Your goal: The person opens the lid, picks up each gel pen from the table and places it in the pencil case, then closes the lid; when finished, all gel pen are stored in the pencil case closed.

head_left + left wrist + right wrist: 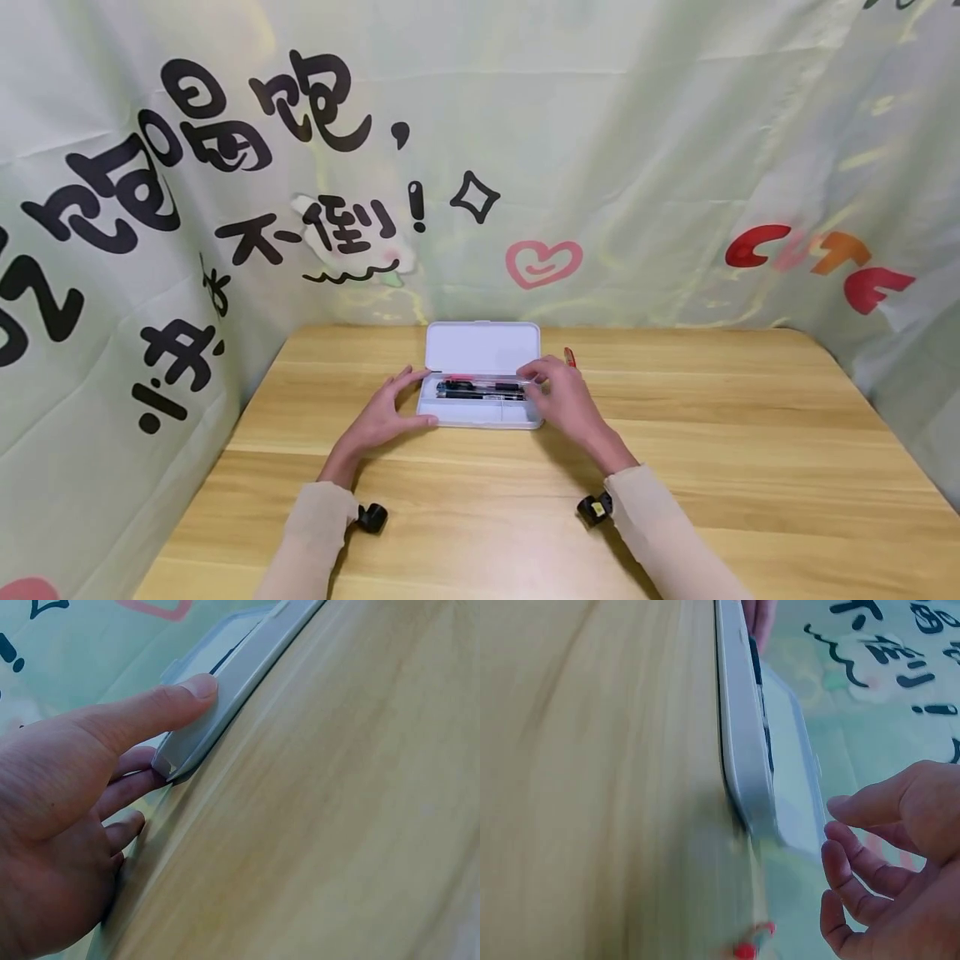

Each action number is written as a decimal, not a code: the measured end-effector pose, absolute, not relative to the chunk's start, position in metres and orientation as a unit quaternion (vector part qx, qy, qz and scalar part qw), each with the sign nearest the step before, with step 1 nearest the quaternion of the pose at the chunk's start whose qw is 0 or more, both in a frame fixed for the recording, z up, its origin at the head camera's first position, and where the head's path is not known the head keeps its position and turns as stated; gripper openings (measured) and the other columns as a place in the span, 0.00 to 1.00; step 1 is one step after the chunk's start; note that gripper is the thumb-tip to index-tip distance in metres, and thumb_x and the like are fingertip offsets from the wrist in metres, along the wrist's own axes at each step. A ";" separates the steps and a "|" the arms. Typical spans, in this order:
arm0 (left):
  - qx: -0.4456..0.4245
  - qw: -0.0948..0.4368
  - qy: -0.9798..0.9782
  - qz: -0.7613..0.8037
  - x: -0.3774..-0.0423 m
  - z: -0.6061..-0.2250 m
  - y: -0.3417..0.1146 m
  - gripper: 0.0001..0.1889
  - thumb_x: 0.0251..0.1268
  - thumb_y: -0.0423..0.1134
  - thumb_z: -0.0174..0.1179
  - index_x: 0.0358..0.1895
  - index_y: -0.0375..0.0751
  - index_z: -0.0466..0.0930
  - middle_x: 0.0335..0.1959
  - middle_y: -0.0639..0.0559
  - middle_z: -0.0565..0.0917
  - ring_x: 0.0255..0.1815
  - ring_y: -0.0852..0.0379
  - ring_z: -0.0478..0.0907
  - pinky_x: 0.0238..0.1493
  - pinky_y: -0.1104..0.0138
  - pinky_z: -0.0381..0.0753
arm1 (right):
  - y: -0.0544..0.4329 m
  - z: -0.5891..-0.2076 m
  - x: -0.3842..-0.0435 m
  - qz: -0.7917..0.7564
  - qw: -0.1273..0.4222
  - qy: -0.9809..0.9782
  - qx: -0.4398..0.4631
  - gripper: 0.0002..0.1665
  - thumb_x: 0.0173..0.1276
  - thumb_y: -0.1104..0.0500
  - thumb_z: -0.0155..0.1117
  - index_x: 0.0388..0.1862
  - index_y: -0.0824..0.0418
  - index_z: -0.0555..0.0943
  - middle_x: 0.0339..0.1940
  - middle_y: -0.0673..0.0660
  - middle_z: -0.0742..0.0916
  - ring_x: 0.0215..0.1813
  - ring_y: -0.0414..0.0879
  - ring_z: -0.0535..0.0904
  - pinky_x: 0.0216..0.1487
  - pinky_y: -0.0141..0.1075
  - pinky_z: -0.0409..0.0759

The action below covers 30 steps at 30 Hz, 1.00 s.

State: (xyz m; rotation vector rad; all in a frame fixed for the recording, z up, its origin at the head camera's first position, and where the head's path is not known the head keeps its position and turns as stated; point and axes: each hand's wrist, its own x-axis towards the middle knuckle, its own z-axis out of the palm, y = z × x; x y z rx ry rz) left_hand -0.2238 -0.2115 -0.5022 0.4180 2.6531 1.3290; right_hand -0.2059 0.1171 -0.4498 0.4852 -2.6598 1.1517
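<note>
A white pencil case lies on the wooden table with its lid raised at the back. Several dark pens and something pinkish-red lie in its rear compartment. My left hand holds the case's left end, with the thumb on the front edge and the other fingers around the end and back. Over the right end hovers my right hand, its fingers loosely bent. In the right wrist view nothing shows between the thumb and fingers, which are apart from the case.
A small red object lies on the table behind the right hand, its kind unclear. The wooden table ends at the back against a pale printed cloth. Similar cloth hangs at both sides.
</note>
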 end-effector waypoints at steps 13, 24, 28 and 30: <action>0.139 0.075 0.883 0.443 -0.221 -0.507 -0.220 0.47 0.54 0.56 0.78 0.77 0.53 0.67 0.83 0.38 0.51 0.82 0.32 0.42 0.74 0.30 0.43 | 0.167 -0.462 -0.205 0.398 0.085 -0.911 0.066 0.24 0.68 0.66 0.71 0.61 0.69 0.79 0.46 0.66 0.84 0.46 0.59 0.83 0.42 0.49 0.85; 0.142 0.071 0.881 0.446 -0.222 -0.504 -0.217 0.47 0.54 0.56 0.78 0.78 0.54 0.67 0.83 0.40 0.51 0.82 0.31 0.42 0.73 0.29 0.43 | 0.176 -0.466 -0.204 0.351 0.013 -0.936 0.025 0.29 0.65 0.66 0.72 0.63 0.72 0.77 0.43 0.65 0.81 0.41 0.54 0.77 0.40 0.46 0.79; 0.145 0.069 0.880 0.447 -0.222 -0.502 -0.213 0.46 0.54 0.55 0.78 0.77 0.55 0.67 0.83 0.40 0.51 0.82 0.31 0.42 0.72 0.28 0.44 | 0.182 -0.464 -0.203 0.347 0.014 -0.937 0.026 0.23 0.66 0.67 0.70 0.60 0.70 0.80 0.38 0.62 0.85 0.35 0.52 0.79 0.34 0.42 0.79; 0.146 0.070 0.879 0.448 -0.223 -0.502 -0.212 0.46 0.54 0.55 0.78 0.77 0.54 0.67 0.83 0.39 0.51 0.82 0.31 0.41 0.72 0.28 0.43 | 0.186 -0.463 -0.202 0.346 0.016 -0.938 0.030 0.19 0.67 0.68 0.68 0.57 0.70 0.82 0.35 0.60 0.86 0.33 0.49 0.79 0.33 0.40 0.78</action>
